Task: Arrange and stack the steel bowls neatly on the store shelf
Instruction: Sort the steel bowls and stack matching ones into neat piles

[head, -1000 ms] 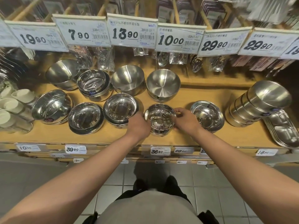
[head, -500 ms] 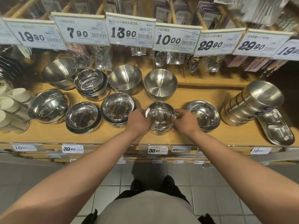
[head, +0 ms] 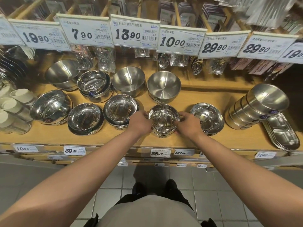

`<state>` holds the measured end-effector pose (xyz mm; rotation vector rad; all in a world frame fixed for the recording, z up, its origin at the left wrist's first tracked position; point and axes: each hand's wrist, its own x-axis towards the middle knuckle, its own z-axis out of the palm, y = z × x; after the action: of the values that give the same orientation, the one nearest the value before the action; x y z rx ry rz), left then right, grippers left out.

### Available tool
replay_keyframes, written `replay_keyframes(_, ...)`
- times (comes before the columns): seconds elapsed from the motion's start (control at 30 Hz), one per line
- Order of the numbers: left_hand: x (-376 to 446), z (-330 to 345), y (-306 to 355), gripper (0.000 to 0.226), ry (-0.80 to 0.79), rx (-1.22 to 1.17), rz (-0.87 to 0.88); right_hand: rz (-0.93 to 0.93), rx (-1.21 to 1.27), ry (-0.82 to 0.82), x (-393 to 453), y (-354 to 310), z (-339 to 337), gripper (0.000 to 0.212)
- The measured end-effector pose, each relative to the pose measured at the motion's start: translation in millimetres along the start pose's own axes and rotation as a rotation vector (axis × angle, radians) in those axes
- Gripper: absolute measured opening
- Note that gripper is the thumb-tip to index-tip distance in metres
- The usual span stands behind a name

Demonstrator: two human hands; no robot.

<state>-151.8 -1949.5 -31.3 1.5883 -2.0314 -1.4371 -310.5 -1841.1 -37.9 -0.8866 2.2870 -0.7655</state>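
A small stack of shiny steel bowls [head: 164, 120] stands near the front of the wooden shelf [head: 221, 145]. My left hand [head: 141, 122] grips its left rim and my right hand [head: 188, 123] grips its right rim, fingers curled on the edge. Left of it sit three more bowl stacks [head: 120, 110], [head: 84, 118], [head: 50, 108]. A shallow bowl stack [head: 207, 118] lies just right of my right hand. Behind stand several bowls, among them a matte bowl [head: 164, 89] and another [head: 128, 81].
A stack of bowls tipped on its side [head: 255, 107] lies at the right, beside steel divided trays [head: 282, 131]. White cups [head: 14, 102] crowd the left end. Packaged spoons [head: 164, 60] and price tags [head: 134, 32] hang above the back row. Tiled floor below.
Both hands stay on the small bowl stack; it sits in nearly the same place, with my fingers shifted slightly on its rim.
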Motion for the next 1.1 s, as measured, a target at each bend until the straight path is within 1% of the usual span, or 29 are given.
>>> replay_keyframes(0.07, 0.7, 0.4, 0.2, 0.018, 0.010, -0.023, 0.006, 0.024, 0.035, -0.006, 0.0, 1.0, 0.2, 0.028)
replay_keyframes(0.27, 4.1, 1.8, 2.4, 0.016, 0.003, -0.091, -0.015, 0.068, 0.139, 0.005, 1.4, 1.1, 1.5, 0.028)
replay_keyframes(0.47, 8.6, 4.4, 0.6, 0.014, 0.034, -0.090, 0.003, 0.036, 0.146, 0.021, 0.5, 1.0, 2.5, 0.022)
replay_keyframes(0.6, 9.7, 4.2, 1.0, 0.018, 0.032, -0.072, 0.013, 0.026, 0.149, 0.024, -0.2, 2.2, 1.8, 0.025)
replay_keyframes(0.7, 10.0, 3.2, 1.7, 0.014, 0.031, -0.096, 0.021, 0.029, 0.169, 0.030, -1.7, 1.9, 2.3, 0.026)
replay_keyframes(0.83, 10.2, 1.6, 3.7, 0.015, 0.056, -0.056, 0.049, 0.053, 0.197, 0.032, -2.1, 2.6, 2.9, 0.030)
replay_keyframes(0.9, 10.5, 1.2, 4.4, 0.015, 0.047, -0.057, 0.037, 0.064, 0.205, 0.033, -2.4, 2.0, 2.9, 0.031)
replay_keyframes(1.1, 11.2, 1.3, 4.3, 0.015, 0.030, -0.082, 0.012, 0.067, 0.178, 0.031, -5.0, -0.4, 2.6, 0.026)
